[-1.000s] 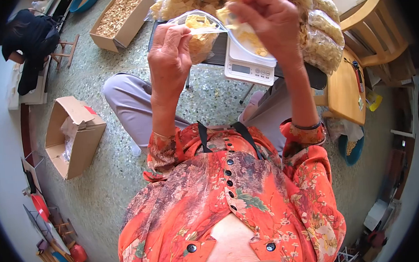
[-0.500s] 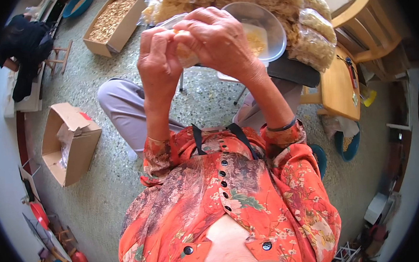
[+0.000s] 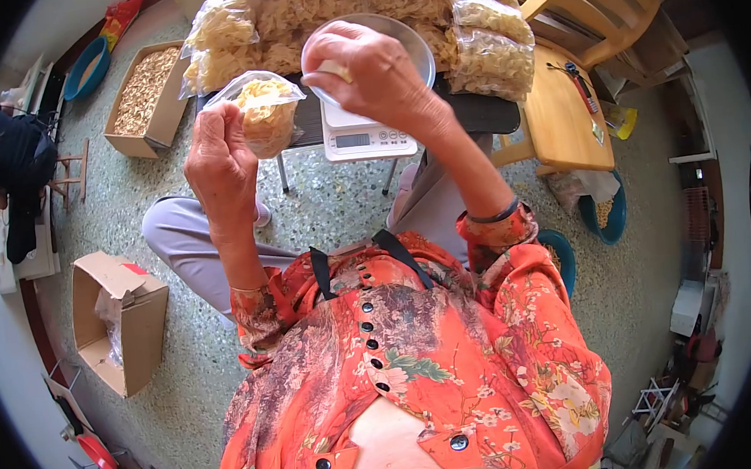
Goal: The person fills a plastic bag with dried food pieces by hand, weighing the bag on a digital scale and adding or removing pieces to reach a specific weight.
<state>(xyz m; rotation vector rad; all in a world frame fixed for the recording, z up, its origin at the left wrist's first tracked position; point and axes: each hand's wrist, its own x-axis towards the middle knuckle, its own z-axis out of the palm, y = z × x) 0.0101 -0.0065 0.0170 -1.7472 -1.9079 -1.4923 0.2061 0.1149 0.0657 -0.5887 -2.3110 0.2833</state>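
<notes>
My left hand (image 3: 219, 158) pinches the rim of a clear plastic bag (image 3: 273, 131), which is open at the top and filled with pale yellow dried slices (image 3: 262, 93). To the right, my right hand (image 3: 370, 70) is closed on a small pale yellow piece (image 3: 336, 70) that shows between its fingers. That hand is over a clear plastic bowl (image 3: 421, 53) and hides most of its inside. Under the bowl sits a white digital scale (image 3: 372, 152), whose display digits I cannot read.
Filled clear bags (image 3: 492, 55) are piled behind the scale on a dark table (image 3: 480, 118). A wooden chair (image 3: 571, 124) with scissors stands right. On the floor at left are a box of brown pieces (image 3: 145, 89) and an open carton (image 3: 136, 331). A person (image 3: 14, 158) sits far left.
My hands were together at the bag's top and are now apart. The left has kept the bag; the right has moved over the bowl with a pale piece. The camera view has shifted.
</notes>
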